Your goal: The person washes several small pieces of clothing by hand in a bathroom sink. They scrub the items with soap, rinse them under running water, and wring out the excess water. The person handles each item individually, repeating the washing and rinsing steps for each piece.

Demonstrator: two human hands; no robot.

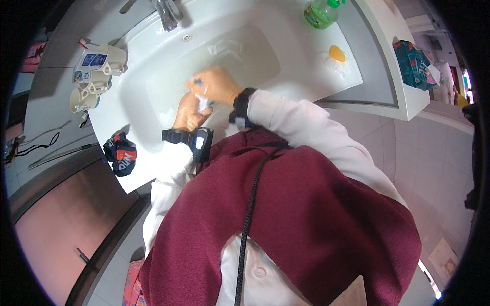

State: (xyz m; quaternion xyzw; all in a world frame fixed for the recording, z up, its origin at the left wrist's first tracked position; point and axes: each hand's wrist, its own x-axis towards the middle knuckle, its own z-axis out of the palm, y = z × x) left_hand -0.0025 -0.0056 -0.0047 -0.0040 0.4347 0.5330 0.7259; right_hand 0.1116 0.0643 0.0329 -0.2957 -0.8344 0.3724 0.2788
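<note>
Taking the two hands as the centre of the clock, the left hand (190,113) is closed on a white cloth (203,104), thumb on the near side, with part of the cloth showing between thumb and palm. The right hand (217,85) lies against it at about 1 o'clock, fingers curled in and blurred; a small dark patch shows among them, but I cannot tell whether they clamp the cloth too. The hands are together, the white cloth between them, over the near part of the sink (301,56), which holds cloudy water. At 1 o'clock a second pale cloth (229,48) lies in the water. The tap (166,15) is at 11 o'clock on the far rim. At 2 o'clock a bottle (321,14) of green liquid stands on the rim, and nearer 3 o'clock a yellow lump (337,53) sits on a whitish patch. Farther out toward 3 o'clock, a dark green pack (412,65) lies on the white ledge (390,61). Pale cups (115,60) stand side by side from 10 to 9 o'clock, and a dark cloth (122,154) with a red patch is bunched at 8 o'clock on the sink's edge. Each wrist wears a black band (242,104).
</note>
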